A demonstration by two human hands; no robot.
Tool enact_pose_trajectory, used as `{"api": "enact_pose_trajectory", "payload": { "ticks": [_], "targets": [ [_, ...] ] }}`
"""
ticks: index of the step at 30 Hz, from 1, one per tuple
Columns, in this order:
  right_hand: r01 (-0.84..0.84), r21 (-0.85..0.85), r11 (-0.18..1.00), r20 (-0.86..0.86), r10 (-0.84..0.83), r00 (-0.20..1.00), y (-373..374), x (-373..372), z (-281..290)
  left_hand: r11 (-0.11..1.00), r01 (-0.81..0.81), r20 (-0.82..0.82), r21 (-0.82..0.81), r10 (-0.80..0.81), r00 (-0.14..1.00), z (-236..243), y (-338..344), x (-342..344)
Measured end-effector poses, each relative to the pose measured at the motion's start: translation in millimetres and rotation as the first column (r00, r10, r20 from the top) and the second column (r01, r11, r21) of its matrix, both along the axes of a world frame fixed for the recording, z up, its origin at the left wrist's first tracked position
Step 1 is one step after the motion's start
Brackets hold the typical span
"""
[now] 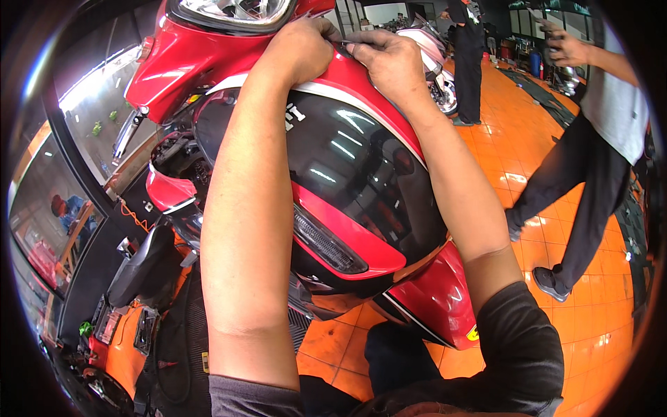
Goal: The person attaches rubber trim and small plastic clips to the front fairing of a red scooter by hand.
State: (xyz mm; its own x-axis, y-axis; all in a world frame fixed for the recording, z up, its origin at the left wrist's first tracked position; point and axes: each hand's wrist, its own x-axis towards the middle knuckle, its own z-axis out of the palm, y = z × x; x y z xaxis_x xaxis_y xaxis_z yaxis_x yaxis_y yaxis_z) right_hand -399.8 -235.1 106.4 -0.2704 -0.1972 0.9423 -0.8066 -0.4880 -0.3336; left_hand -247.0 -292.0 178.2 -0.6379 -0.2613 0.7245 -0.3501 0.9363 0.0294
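A red scooter with glossy black panels stands before me, its broad black panel (347,160) between my forearms. Above it, at the upper edge of the red bodywork (351,73), my hands are close together. My left hand (303,50) is curled, with its fingertips partly hidden. Thumb and fingers of my right hand (392,61) are pinched together; a small dark thing shows at their tips, too small to name. The clear headlight (236,10) sits beyond my left hand. Lower down are a dark ribbed lamp (326,240) and a red side panel (438,295).
At right a person in a grey shirt (615,111) walks over the orange tiled floor (590,306), holding something dark. Another person in black trousers (467,73) stands farther back near a white motorcycle (425,45). A black seat (142,267) lies at left, below a window.
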Motion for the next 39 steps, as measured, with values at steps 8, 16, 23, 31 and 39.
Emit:
{"api": "enact_pose_trajectory", "payload": {
  "ticks": [8,16,23,31,39],
  "targets": [
    [0.105,-0.094,0.990,-0.161,-0.120,0.980,-5,-1,-5,0.997,-0.072,0.037,-0.020,0.073,0.997,-2,4,1],
    [0.022,-0.050,0.999,-0.103,-0.027,0.994,1,-3,-6,0.990,-0.109,0.068,-0.085,0.115,0.991,1,4,-3],
    [-0.113,0.015,0.993,-0.024,0.114,0.993,2,-2,-9,0.998,0.003,0.019,-0.063,-0.001,1.000,-2,-4,-2],
    [-0.347,0.016,0.938,0.092,0.344,0.934,-5,-11,-10,0.999,0.000,0.022,0.039,-0.001,1.000,0,-4,-4],
    [-0.407,-0.001,0.914,0.175,0.401,0.899,-15,-13,-10,0.982,-0.019,0.018,0.185,0.016,1.000,0,14,-2]
  ]
}}
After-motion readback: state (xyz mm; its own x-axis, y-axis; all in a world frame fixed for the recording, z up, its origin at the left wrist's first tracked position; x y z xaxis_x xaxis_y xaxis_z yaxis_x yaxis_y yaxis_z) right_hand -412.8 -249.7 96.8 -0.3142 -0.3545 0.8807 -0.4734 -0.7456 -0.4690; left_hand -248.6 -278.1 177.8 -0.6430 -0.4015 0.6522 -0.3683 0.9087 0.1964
